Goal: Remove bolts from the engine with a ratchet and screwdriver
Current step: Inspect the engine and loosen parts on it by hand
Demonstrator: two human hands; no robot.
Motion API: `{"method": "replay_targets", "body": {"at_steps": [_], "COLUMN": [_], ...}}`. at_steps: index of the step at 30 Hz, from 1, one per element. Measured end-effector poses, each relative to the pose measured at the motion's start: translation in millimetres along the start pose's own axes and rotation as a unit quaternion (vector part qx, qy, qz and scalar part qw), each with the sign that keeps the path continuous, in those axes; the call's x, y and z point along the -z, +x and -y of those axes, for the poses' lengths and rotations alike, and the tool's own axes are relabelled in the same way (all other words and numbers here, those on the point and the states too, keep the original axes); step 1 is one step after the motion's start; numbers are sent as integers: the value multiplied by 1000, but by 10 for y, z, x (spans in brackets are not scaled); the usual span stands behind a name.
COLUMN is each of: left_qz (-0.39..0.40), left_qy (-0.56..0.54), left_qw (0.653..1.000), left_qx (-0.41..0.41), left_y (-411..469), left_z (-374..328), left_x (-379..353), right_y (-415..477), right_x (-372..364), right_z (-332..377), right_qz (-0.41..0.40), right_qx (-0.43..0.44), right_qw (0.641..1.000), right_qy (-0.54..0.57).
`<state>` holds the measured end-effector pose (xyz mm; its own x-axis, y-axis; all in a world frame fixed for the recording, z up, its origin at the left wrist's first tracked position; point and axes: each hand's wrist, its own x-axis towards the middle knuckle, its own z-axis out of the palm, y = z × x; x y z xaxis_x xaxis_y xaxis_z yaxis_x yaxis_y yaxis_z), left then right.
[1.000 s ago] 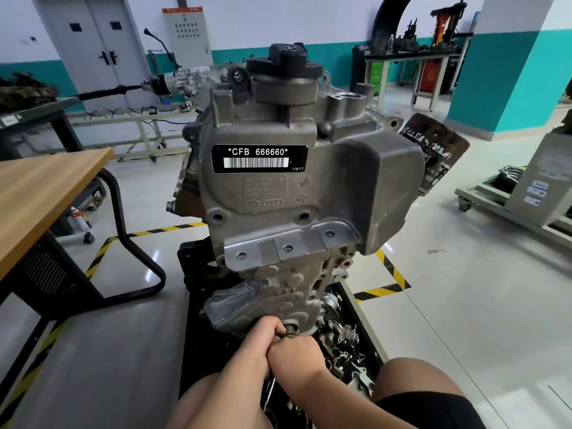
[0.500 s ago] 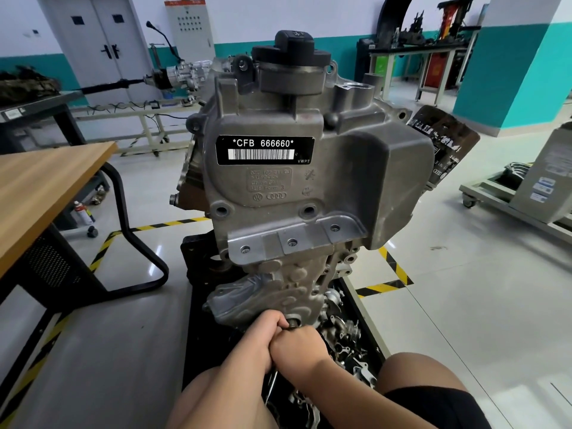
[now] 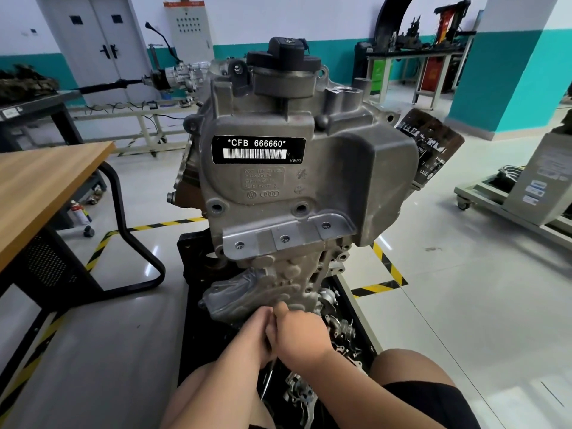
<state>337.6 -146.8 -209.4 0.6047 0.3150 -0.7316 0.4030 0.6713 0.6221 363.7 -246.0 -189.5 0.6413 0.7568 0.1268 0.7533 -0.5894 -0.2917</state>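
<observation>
The grey engine (image 3: 278, 187) stands upright on a black tray (image 3: 198, 335), with a white "CFB 666660" label on its front. Both of my hands meet at its lower front edge. My left hand (image 3: 255, 332) and my right hand (image 3: 298, 332) are pressed together, fingers curled round the ratchet. Only a thin metal stretch of its handle (image 3: 268, 379) shows, hanging below the hands. The ratchet head and the bolt are hidden behind my right thumb. No screwdriver is in sight.
Several loose metal engine parts (image 3: 337, 329) lie in the tray to the right of my hands. A wooden desk (image 3: 40, 187) on a black frame stands at the left. A wheeled cart (image 3: 507, 209) is at the right. My knees flank the tray at the bottom.
My hands have shifted slightly to the left at the engine's lower edge. The round ratchet head that showed between them is now covered by my right thumb.
</observation>
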Motion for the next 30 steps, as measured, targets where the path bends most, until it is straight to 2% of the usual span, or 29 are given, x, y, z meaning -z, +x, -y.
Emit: {"method": "replay_targets", "body": {"at_steps": [3, 5, 6, 7, 9, 10, 12, 15, 19, 21, 23, 27, 30], "left_qz": [7, 5, -8, -26, -59, -72, -85, -93, -101, -105, -109, -113, -113], "left_qy": [18, 31, 49, 69, 96, 98, 92, 89, 91, 88, 85, 86, 88], "left_qw": [1000, 999, 999, 997, 994, 993, 992, 992, 991, 990, 990, 990, 990], "left_qx": [8, 9, 7, 5, -2, -5, -3, -4, -9, -11, -12, -13, -15], "left_y": [3, 32, 34, 29, 34, 53, 75, 111, 154, 158, 154, 172, 191], "left_z": [-7, 15, 21, 22, 23, 30, 51, 68, 76, 78, 82, 96, 101], "left_x": [-9, -33, -46, -54, -58, -54, -53, -43, -43, -47, -52, -45, -30], "right_y": [26, -16, -51, -85, -127, -128, -107, -37, 24, 77, 127, 192, 253], "right_x": [-7, -27, -31, -24, -5, 1, -4, -88, -200, -216, -225, -239, -276], "right_z": [26, 24, -3, -50, -229, -351, -572, -761, -833, -844, -848, -854, -855], "right_qz": [-30, -63, -80, -85, -82, -84, -77, -50, -51, -58, -60, -31, -20], "right_qx": [-50, -116, -166, -221, -311, -343, -395, -432, -461, -454, -450, -434, -410], "right_qw": [996, 967, 927, 866, 722, 675, 624, 628, 610, 624, 663, 772, 816], "right_qy": [71, 218, 327, 441, 613, 648, 670, 645, 642, 634, 595, 463, 406]}}
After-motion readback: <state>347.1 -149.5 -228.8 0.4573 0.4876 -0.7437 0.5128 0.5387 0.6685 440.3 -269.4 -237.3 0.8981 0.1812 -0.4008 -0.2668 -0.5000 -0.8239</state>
